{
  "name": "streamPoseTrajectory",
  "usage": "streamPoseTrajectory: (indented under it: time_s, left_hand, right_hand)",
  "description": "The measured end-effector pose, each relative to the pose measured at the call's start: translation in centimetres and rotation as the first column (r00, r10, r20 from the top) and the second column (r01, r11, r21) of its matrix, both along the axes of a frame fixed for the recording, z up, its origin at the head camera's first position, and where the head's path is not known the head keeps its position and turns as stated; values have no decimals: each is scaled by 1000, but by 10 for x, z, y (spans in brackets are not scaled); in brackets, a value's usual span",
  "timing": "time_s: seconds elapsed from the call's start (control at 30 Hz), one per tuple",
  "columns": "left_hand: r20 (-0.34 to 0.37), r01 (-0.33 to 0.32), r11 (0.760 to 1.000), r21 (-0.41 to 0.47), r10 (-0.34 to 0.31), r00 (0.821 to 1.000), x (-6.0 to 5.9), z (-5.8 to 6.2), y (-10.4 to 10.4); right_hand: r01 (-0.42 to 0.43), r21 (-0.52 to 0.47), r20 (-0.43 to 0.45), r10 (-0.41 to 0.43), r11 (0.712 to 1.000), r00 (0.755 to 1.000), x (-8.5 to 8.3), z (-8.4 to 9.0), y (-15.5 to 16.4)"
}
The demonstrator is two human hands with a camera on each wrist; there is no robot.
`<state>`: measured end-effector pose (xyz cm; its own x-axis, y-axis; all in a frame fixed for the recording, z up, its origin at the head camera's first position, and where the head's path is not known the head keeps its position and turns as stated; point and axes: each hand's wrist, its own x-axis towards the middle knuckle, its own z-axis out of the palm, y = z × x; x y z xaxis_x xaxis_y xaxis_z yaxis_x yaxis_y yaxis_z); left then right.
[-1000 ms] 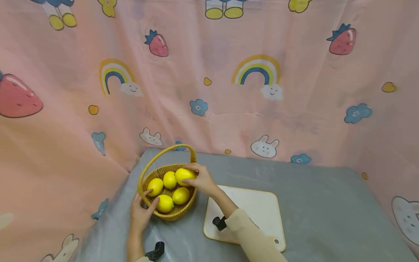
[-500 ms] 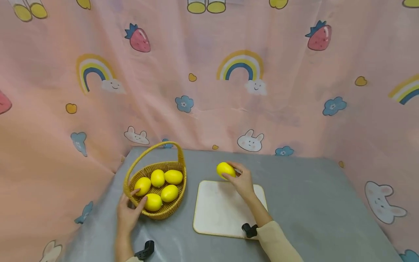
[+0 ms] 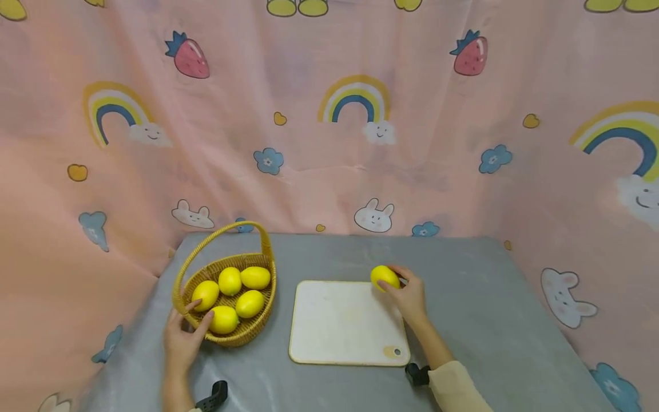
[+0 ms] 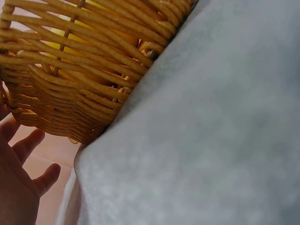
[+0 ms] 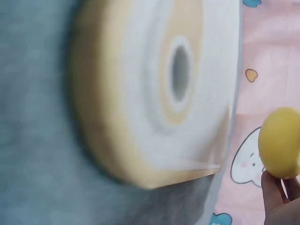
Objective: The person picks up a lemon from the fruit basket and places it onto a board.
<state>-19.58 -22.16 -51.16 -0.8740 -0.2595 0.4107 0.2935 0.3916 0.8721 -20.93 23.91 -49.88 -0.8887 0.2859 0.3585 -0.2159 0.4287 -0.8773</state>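
In the head view, a wicker basket (image 3: 257, 323) with an arched handle stands on the left and holds several yellow lemons (image 3: 250, 304). My left hand (image 3: 180, 343) grips its near left rim, thumb and a finger over the edge. The left wrist view has the hand's other fingers (image 4: 28, 143) outside the woven wall (image 4: 70, 101). My right hand (image 3: 413, 300) holds another lemon (image 3: 384, 278) between thumb and fingers, above the far right corner of a white cutting board (image 3: 340, 326). That lemon (image 5: 280, 143) also appears at the right edge of the right wrist view.
Grey cloth (image 3: 329, 389) covers the table. A pink patterned curtain (image 3: 309, 194) hangs behind it and along both sides. The board's hole (image 3: 397, 352) lies at its near right corner. A dark wrist mount (image 3: 418, 375) sits on my right wrist, another on my left.
My right hand has lifted a lemon out of the basket and carried it right, over the board. The left hand stays on the basket rim. The head view has swung right.
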Motion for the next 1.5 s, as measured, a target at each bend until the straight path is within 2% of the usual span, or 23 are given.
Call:
streamPoseTrajectory:
  time_s: [0.17,0.27,0.37,0.6,0.83,1.03,1.17,1.33,1.5]
  left_hand:
    - [22,1,1000,-4,-1,1000,9,19,6]
    - [27,-3,1000,-13,4,1000,12,22,8]
    - [25,-2,1000,-6,3,1000,11,20,8]
    - [59,-9,1000,-5,9,998,1,3,3]
    - [66,-6,1000,16,5,998,4,7,4]
    - [43,-18,1000,-4,19,999,-2,-5,0]
    - [47,-21,1000,-12,22,999,-3,-8,-2]
    - [36,-18,1000,-5,18,999,-2,-7,-1]
    - [18,-5,1000,6,5,1000,8,10,7]
  right_hand:
    - [85,32,18,-86,996,996,5,-9,1]
    - [124,28,41,-125,992,991,7,-11,-1]
    - [149,29,77,-151,988,986,9,-12,-2]
    - [165,77,145,-175,983,974,11,-13,-3]
    - [125,159,221,-159,979,962,9,-12,-4]
    - [125,221,250,-180,967,951,8,-13,-4]
    - [124,250,258,-189,960,947,8,-13,-5]
    - [108,279,274,-187,954,943,8,-11,-7]
    - [95,301,281,-184,949,942,8,-9,-9]
